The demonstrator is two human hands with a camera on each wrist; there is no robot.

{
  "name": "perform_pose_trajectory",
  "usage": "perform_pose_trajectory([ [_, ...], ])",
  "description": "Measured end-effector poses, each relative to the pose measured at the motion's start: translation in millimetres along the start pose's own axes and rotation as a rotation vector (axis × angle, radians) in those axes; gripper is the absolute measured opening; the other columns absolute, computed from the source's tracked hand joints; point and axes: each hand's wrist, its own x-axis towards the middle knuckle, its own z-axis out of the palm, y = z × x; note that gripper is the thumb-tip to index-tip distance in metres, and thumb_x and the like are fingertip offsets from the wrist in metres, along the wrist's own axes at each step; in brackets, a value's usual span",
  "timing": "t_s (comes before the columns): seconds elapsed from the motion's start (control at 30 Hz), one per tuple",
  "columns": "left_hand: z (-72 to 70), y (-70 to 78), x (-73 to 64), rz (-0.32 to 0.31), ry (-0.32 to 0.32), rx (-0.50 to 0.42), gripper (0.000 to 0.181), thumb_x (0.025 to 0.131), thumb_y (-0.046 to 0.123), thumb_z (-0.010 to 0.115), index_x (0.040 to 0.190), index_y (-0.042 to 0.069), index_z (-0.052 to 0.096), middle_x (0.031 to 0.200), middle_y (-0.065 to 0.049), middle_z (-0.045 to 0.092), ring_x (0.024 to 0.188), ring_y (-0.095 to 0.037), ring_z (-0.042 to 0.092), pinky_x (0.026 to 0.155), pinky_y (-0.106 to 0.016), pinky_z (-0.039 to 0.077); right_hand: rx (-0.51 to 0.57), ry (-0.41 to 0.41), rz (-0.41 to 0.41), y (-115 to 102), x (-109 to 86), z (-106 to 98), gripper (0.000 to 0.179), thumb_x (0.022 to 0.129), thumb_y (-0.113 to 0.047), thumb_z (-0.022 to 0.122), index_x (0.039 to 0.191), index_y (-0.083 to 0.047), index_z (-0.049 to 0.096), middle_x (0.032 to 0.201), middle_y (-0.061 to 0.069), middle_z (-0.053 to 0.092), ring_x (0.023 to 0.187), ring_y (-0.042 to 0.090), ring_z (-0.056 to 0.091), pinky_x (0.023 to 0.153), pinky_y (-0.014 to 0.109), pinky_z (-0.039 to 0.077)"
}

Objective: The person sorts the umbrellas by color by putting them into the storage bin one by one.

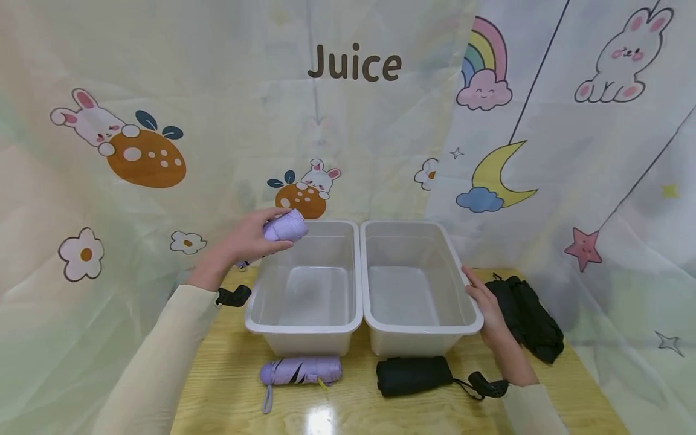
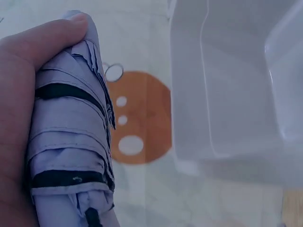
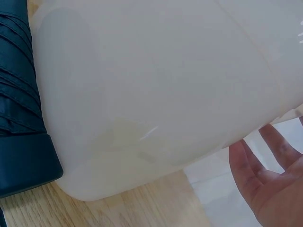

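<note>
Head view: left hand (image 1: 250,234) left of centre, clamped round a rolled lilac umbrella (image 1: 286,226), held at left bin's (image 1: 304,330) rear-left rim. Left bin and right bin (image 1: 424,330) side by side, rims nearly meeting; both floors visible through open tops. Right hand (image 1: 492,308) touches right bin's outer rim, well apart from left. Along the bins' front edge, lower centre: 2nd lilac umbrella (image 1: 301,370), black umbrella (image 1: 413,376). Dark bundle (image 1: 524,317) right of right hand, limiting room there.

Left wrist: thumb along held umbrella; gap before bin wall, right.

Right wrist: fingertips at bin edge, lower right; cannot tell whether gripping. Dark umbrella just beside bin, left.
</note>
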Motion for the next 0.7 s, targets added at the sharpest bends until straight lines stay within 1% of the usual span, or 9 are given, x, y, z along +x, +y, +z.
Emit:
perform_pose_trajectory([
  [0.1,9.4,7.9,14.8,0.053,-0.061,0.01,0.072,0.082,0.044,0.076,0.144,0.02,0.047,0.122,-0.007,0.056,0.096,-0.026,0.053,0.076,-0.041,0.049,0.0,0.012,-0.001,-0.6,-0.8,-0.2,0.054,0.105,-0.036,0.041,0.156,-0.027,0.024,0.16,0.008,0.016,0.114,0.017,0.05,0.08,0.028,0.051],
  [0.2,21.7,13.5,28.3,0.081,-0.112,0.001,0.07,0.083,0.041,0.076,0.143,0.02,0.047,0.122,-0.006,0.057,0.097,-0.025,0.053,0.077,-0.041,0.049,0.003,0.019,0.0,-2.0,-2.2,-1.2,0.054,0.105,-0.035,0.04,0.156,-0.026,0.024,0.16,0.008,0.017,0.114,0.018,0.05,0.081,0.029,0.051],
  [0.27,31.0,13.3,33.2,0.095,-0.14,-0.026,0.069,0.083,0.037,0.077,0.143,0.018,0.047,0.124,-0.006,0.056,0.099,-0.025,0.053,0.08,-0.041,0.048,0.007,0.015,0.005,-1.6,-1.2,0.6,0.054,0.105,-0.035,0.04,0.156,-0.025,0.023,0.16,0.008,0.017,0.115,0.017,0.05,0.082,0.029,0.051],
  [0.37,45.4,12.7,40.3,0.127,-0.161,-0.02,0.068,0.083,0.032,0.077,0.143,0.018,0.047,0.125,-0.005,0.056,0.1,-0.024,0.053,0.082,-0.041,0.048,0.024,0.015,0.007,-2.4,-0.1,2.2,0.055,0.105,-0.035,0.041,0.156,-0.023,0.023,0.16,0.008,0.016,0.114,0.017,0.051,0.082,0.028,0.051],
  [0.5,61.9,11.9,48.1,0.182,-0.177,0.042,0.066,0.083,0.026,0.078,0.141,0.018,0.05,0.126,-0.003,0.057,0.102,-0.023,0.053,0.087,-0.042,0.047,0.05,0.019,0.011,-3.7,1.4,2.5,0.055,0.105,-0.033,0.043,0.156,-0.023,0.024,0.16,0.008,0.016,0.111,0.016,0.052,0.081,0.028,0.052],
  [0.6,73.1,10.3,53.4,0.222,-0.193,0.067,0.065,0.081,0.021,0.08,0.139,0.016,0.052,0.128,-0.003,0.058,0.104,-0.023,0.054,0.09,-0.043,0.046,0.071,0.027,0.018,-4.4,1.5,2.6,0.055,0.105,-0.033,0.044,0.156,-0.022,0.025,0.16,0.007,0.017,0.11,0.015,0.053,0.08,0.028,0.052],
  [0.67,81.0,7.9,56.3,0.242,-0.212,0.084,0.065,0.081,0.02,0.08,0.139,0.015,0.052,0.129,-0.004,0.058,0.104,-0.023,0.054,0.091,-0.042,0.045,0.083,0.033,0.027,-4.4,0.5,2.1,0.055,0.104,-0.033,0.045,0.155,-0.024,0.025,0.16,0.007,0.018,0.109,0.013,0.053,0.08,0.028,0.052],
  [0.7,84.8,6.3,57.6,0.239,-0.223,0.095,0.065,0.08,0.02,0.08,0.139,0.016,0.052,0.129,-0.004,0.058,0.104,-0.022,0.054,0.092,-0.042,0.045,0.086,0.03,0.031,-4.3,-0.2,1.7,0.055,0.104,-0.033,0.045,0.155,-0.025,0.025,0.16,0.006,0.018,0.109,0.013,0.053,0.08,0.027,0.052],
])
